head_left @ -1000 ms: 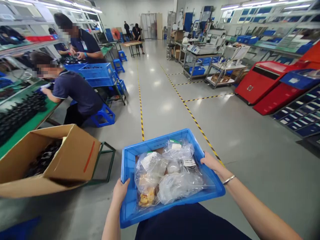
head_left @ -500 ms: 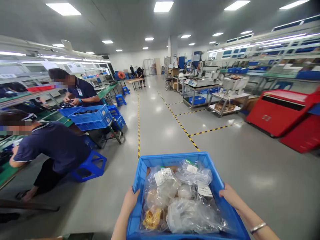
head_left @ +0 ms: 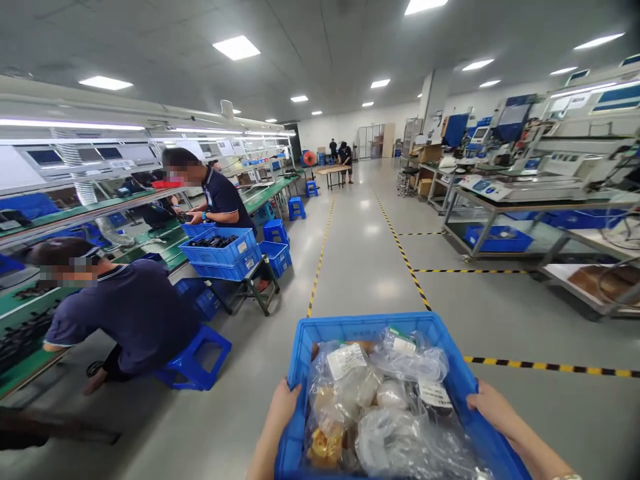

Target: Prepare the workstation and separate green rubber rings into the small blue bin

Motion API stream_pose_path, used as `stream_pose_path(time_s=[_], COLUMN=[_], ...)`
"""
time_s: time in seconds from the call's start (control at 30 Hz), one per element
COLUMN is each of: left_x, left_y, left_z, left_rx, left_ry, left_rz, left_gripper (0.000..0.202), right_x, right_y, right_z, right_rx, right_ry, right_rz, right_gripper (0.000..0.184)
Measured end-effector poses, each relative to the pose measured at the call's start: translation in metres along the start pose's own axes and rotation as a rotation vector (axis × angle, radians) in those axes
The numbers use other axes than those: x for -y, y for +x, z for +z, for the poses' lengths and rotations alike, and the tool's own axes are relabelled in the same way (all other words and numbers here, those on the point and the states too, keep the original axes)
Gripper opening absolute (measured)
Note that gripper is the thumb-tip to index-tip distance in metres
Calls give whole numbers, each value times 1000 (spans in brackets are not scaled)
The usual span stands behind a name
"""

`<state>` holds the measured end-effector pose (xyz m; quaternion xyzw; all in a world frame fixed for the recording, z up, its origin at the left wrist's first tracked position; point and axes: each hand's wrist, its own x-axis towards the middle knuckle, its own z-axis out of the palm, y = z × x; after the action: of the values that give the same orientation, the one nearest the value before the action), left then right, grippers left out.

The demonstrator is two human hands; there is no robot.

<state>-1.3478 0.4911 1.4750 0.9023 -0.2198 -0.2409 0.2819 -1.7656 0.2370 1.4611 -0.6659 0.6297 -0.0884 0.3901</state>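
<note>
In front of me I carry a blue plastic crate (head_left: 367, 324) above the grey floor. My left hand (head_left: 285, 402) grips its left rim, thumb over the edge. On the opposite rim, my right hand (head_left: 493, 407) is closed in the same way. Their other fingers are hidden behind the crate walls. Inside lie several clear plastic bags (head_left: 400, 440), some with white labels (head_left: 346, 361). A yellow item (head_left: 325, 447) shows through the plastic at the near left; its kind is unclear.
On the left a person (head_left: 125, 320) sits on a blue stool (head_left: 203, 363) at a green workbench. Another person (head_left: 220, 197) stands by stacked blue crates (head_left: 220, 257). Striped tape (head_left: 405, 253) marks the aisle ahead. Wheeled metal carts (head_left: 480, 223) stand on the right.
The view has turned left and moved forward. Carts and benches appear nearer, and the red cabinets on the right have left the view. Both hands still hold the crate.
</note>
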Motion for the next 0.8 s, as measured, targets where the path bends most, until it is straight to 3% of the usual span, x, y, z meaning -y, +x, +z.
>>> stream_pose_path(time_s=[0.17, 0.33, 0.47, 0.6, 0.7, 0.8], left_x=[-127, -238, -329, -420, -472, -514], left_y=[161, 301, 416, 517, 575, 632], left_z=[36, 84, 132, 160, 171, 190], left_rx=[66, 162, 148, 93, 56, 10], left_ry=[23, 85, 109, 115, 108, 72], left_rz=[45, 77, 77, 42, -8, -58], left_gripper=[31, 32, 31, 29, 23, 19], right_x=[60, 94, 133, 197, 249, 293], right_y=[134, 259, 407, 569, 675, 777], right_z=[-52, -72, -95, -140, -168, -183], right_rx=[-46, -25, -29, -14, 30, 87], right_ry=[53, 108, 56, 35, 15, -27], right_rz=[94, 204, 207, 133, 70, 34], right_gripper=[26, 31, 30, 34, 33, 28])
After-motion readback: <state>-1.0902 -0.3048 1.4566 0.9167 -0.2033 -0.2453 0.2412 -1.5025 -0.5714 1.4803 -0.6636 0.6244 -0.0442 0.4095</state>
